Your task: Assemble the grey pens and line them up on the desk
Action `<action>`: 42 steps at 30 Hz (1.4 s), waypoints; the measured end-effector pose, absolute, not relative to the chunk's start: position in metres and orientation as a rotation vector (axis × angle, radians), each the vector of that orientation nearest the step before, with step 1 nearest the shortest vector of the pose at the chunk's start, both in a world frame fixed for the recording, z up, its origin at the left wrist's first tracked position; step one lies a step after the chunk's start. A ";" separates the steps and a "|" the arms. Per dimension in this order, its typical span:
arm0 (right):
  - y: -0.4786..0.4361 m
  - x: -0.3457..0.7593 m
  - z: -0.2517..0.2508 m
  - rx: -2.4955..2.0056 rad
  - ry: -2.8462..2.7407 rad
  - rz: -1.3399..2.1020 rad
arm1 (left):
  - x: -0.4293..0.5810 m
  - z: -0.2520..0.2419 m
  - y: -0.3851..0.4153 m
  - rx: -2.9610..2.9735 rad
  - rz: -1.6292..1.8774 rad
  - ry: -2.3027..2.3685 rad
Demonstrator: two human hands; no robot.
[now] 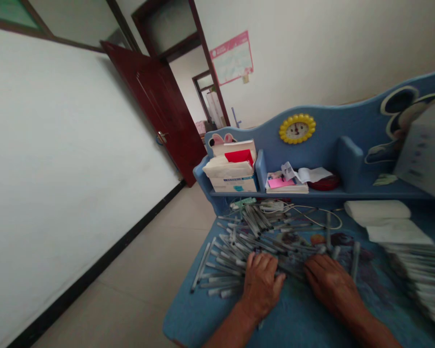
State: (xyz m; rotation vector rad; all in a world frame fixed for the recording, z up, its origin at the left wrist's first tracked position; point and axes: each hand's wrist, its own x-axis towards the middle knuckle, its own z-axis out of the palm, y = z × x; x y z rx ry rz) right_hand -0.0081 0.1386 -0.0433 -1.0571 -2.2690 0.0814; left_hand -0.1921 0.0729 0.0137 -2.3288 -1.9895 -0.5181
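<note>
A wide heap of clear pens with dark ends (pixel 235 246) spreads over the left part of the blue desk (pixel 293 319). My left hand (pixel 261 280) is curled over pens at the heap's near side, its thumb pointing right; a thin end pokes out below the palm. To its right, my right hand (pixel 328 280) has its fingers bent down around pens, and pen ends stick out beyond its knuckles. Blurred pens lie between the two hands. What sits under each palm is hidden.
Many more pens (pixel 426 275) lie in rows at the right. Behind the heap are a white cable (pixel 333 212) and a paper roll (pixel 377 210). The desk shelf bears an opened box (pixel 234 182), papers (pixel 286 188) and a white carton (pixel 426 150). A yellow clock (pixel 297 129) hangs above.
</note>
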 end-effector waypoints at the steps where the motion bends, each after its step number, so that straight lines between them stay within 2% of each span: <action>1: 0.139 -0.008 -0.044 -1.055 -2.270 0.078 | -0.192 0.014 0.072 -2.332 -0.532 -1.978; 23: 0.140 -0.007 -0.044 -1.022 -2.248 0.065 | -0.226 0.034 0.084 -2.188 -0.726 -1.967; 42: 0.140 -0.010 -0.044 -1.044 -2.242 0.130 | -0.235 0.049 0.126 -2.308 -0.144 -2.129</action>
